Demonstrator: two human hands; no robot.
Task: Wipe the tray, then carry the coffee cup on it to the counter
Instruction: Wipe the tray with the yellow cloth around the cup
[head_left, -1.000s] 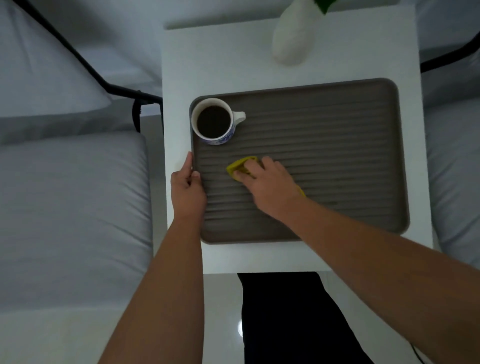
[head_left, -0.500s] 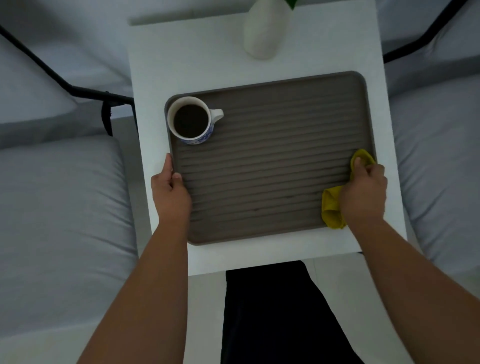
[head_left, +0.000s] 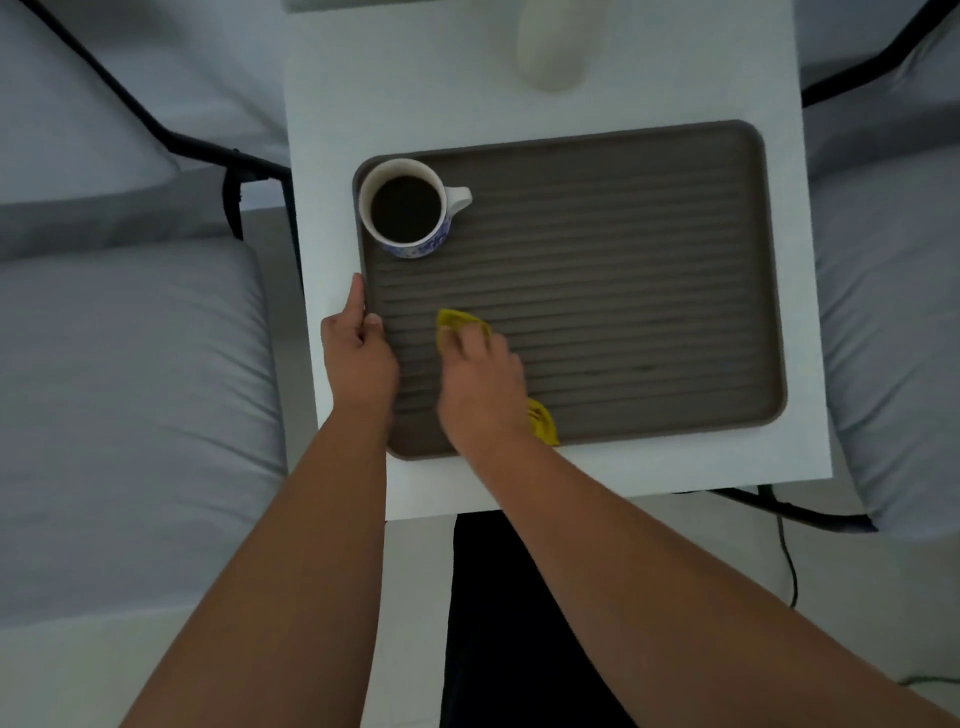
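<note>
A brown ribbed tray (head_left: 623, 249) lies on a small white table (head_left: 363, 98). In the tray's far left corner stands a white cup with a blue pattern (head_left: 408, 208), full of dark coffee, its handle pointing right. My left hand (head_left: 358, 353) grips the tray's left rim, thumb on the inside. My right hand (head_left: 480, 384) presses a yellow cloth (head_left: 457, 319) onto the tray's near left part, just right of my left hand; the cloth shows beyond the fingertips and again at the wrist.
A white vase (head_left: 558, 47) stands on the table behind the tray. Grey cushioned seats with black frames flank the table on the left (head_left: 130, 389) and the right (head_left: 893, 312). A black cable (head_left: 787, 561) lies on the floor at the right.
My right hand has swept the yellow cloth from the tray's right edge back across to its near left part. My left hand has stayed on the left rim.
</note>
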